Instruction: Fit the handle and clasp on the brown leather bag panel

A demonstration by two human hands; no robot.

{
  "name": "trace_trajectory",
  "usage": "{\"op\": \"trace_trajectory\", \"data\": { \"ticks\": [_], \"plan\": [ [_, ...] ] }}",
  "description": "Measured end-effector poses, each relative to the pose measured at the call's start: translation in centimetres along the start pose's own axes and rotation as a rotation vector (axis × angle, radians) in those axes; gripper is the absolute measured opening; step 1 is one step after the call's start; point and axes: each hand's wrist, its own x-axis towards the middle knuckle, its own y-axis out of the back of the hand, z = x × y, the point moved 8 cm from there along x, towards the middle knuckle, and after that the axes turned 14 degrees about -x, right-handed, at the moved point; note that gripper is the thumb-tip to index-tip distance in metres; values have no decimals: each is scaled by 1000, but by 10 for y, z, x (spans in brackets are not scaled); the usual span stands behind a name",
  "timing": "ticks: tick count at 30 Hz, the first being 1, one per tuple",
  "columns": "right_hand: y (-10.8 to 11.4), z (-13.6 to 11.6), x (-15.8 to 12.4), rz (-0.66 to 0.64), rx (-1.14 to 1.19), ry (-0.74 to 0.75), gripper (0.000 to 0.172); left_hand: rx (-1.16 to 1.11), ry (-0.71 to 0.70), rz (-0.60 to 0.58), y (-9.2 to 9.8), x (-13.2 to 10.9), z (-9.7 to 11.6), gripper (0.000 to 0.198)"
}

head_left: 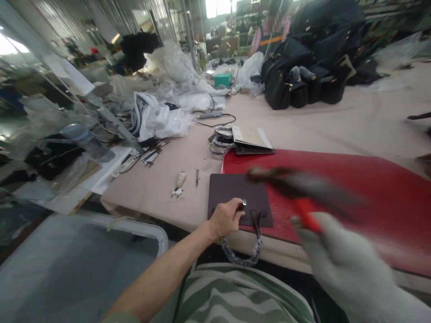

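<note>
My bare left hand (226,219) rests on a dark brown leather panel (224,188), its thumb and forefinger pinched at a small shiny metal fitting (244,202). A bag handle (243,260) wrapped in clear plastic loops from the panel over the table's front edge. My gloved right hand (343,255) is closed around the red grip of a hammer (305,211). Motion blurs the hammer, whose long dark head is in the air above the right side of the panel and a red sheet (353,179). The panel lies partly over this sheet.
Left of the panel lie a small pale-handled tool (179,184) and a thin metal rod (197,178). More panels with wrapped handles (252,140) lie beyond. Black bags (303,76) are piled at the back. A grey bin (84,269) stands at lower left. Another person (269,33) is behind.
</note>
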Motion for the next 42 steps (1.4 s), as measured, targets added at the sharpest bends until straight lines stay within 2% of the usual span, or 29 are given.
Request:
{"op": "trace_trajectory", "data": {
  "ticks": [4, 8, 12, 14, 17, 21, 24, 27, 30, 34, 42],
  "plan": [
    [-28, -1, 8, -166, -105, 46, 36, -10, 4, -10, -3, 1, -1, 24],
    [-42, -9, 31, -169, 70, 22, 36, -66, 50, 15, 2, 1, -4, 24],
    [-94, -13, 59, -275, -4, -36, 30, -134, 64, -11, 7, 5, 1, 39],
    [-119, -13, 68, -333, -54, -63, 26, -156, 56, -23, 10, 6, 5, 35],
    [-137, -11, 71, -373, -93, -104, 25, -174, 101, 2, 15, 8, 7, 15],
    [-138, -9, 69, -418, -129, -147, 31, -289, 205, 37, 19, 5, 2, 10],
    [-136, -8, 69, -444, -142, -162, 30, -473, 309, 172, 31, -1, -10, 12],
    [-137, -6, 70, -458, -152, -164, 29, -522, 356, 277, 44, -9, -20, 16],
    [-139, -5, 71, -463, -147, -166, 29, -493, 373, 312, 49, -16, -28, 17],
    [-141, -5, 72, -477, -159, -173, 29, -476, 365, 338, 48, -24, -34, 18],
    [-139, -6, 70, -480, -148, -173, 26, -356, 260, 299, 46, -24, -28, 14]
  ]
}}
